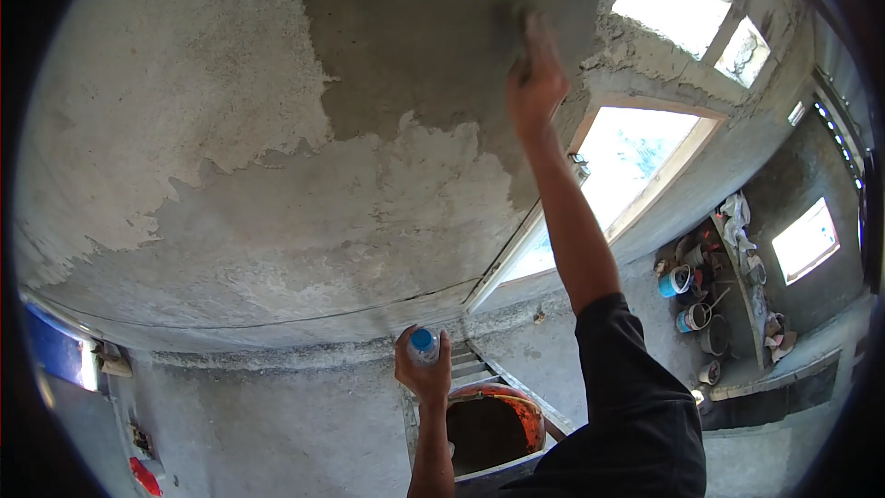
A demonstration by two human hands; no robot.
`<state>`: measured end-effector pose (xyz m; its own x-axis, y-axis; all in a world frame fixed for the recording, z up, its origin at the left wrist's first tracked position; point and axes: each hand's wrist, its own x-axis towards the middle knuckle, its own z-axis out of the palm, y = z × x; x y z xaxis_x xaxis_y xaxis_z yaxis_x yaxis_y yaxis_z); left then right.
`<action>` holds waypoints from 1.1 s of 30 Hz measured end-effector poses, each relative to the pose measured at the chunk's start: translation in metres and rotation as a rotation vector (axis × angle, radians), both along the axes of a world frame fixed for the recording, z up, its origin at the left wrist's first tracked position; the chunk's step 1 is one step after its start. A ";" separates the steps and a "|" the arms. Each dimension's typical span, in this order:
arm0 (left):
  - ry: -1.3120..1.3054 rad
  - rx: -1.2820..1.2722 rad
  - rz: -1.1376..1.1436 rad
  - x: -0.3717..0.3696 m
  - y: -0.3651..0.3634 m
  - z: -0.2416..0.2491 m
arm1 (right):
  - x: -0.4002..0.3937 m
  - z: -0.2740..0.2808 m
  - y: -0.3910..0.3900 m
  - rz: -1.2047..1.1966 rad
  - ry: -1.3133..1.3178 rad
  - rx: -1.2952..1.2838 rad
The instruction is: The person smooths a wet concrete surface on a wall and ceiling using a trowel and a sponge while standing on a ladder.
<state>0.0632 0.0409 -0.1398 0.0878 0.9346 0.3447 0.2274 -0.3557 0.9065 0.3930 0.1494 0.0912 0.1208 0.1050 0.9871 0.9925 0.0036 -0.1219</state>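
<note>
One patchy wall, left grip round one bottle, right grip clasping one blurred tool

Glaring openings at right, dim grey wall, blurred raised hand, fisheye-curved edges

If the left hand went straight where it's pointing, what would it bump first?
Probably the grey wall ahead of the left hand, maybe with the bottle it holds touching first. The picture doesn't clearly show how far away the wall is.
</note>
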 end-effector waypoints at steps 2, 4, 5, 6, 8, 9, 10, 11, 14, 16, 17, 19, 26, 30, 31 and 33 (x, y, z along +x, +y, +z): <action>0.002 -0.004 -0.010 0.000 -0.001 -0.001 | 0.014 0.026 -0.001 -0.175 0.024 0.058; 0.001 0.001 -0.020 0.001 0.001 -0.003 | 0.010 0.002 0.010 -0.158 0.017 -0.012; 0.010 0.011 -0.018 0.000 0.000 -0.005 | 0.006 -0.017 0.011 -0.141 0.015 -0.092; 0.016 0.022 -0.012 0.001 0.001 -0.006 | -0.005 -0.040 0.005 -0.096 0.027 -0.226; 0.015 0.034 -0.006 0.002 0.000 -0.005 | -0.015 -0.060 -0.006 -0.045 0.031 -0.369; 0.021 0.050 -0.005 0.002 0.001 -0.005 | -0.013 -0.062 -0.009 -0.004 0.120 -0.306; 0.019 0.050 -0.002 0.002 0.002 -0.004 | -0.010 -0.062 -0.012 0.037 0.210 -0.240; 0.027 0.049 -0.002 0.002 0.001 -0.004 | -0.011 -0.040 -0.016 0.022 0.207 -0.144; 0.026 0.066 -0.007 0.000 0.002 -0.001 | 0.010 0.023 -0.008 -0.072 0.056 0.020; 0.003 0.081 -0.006 0.003 0.002 0.000 | 0.017 0.028 -0.004 -0.147 -0.105 0.085; 0.007 0.065 -0.008 0.002 0.002 -0.001 | 0.017 0.016 0.000 -0.140 -0.082 -0.008; 0.014 0.050 -0.008 0.001 0.003 -0.002 | 0.010 -0.019 -0.003 -0.131 -0.058 -0.099; 0.031 0.049 -0.005 0.001 0.001 -0.002 | -0.006 0.008 -0.017 -0.124 -0.069 -0.039; 0.046 0.052 -0.015 0.001 0.002 -0.002 | 0.005 0.035 0.003 -0.084 -0.055 -0.141; 0.048 0.055 -0.012 0.001 0.002 -0.001 | 0.003 0.021 0.003 -0.093 -0.073 -0.170; 0.052 0.054 -0.016 0.000 0.003 -0.002 | -0.008 -0.014 -0.003 -0.097 -0.090 -0.197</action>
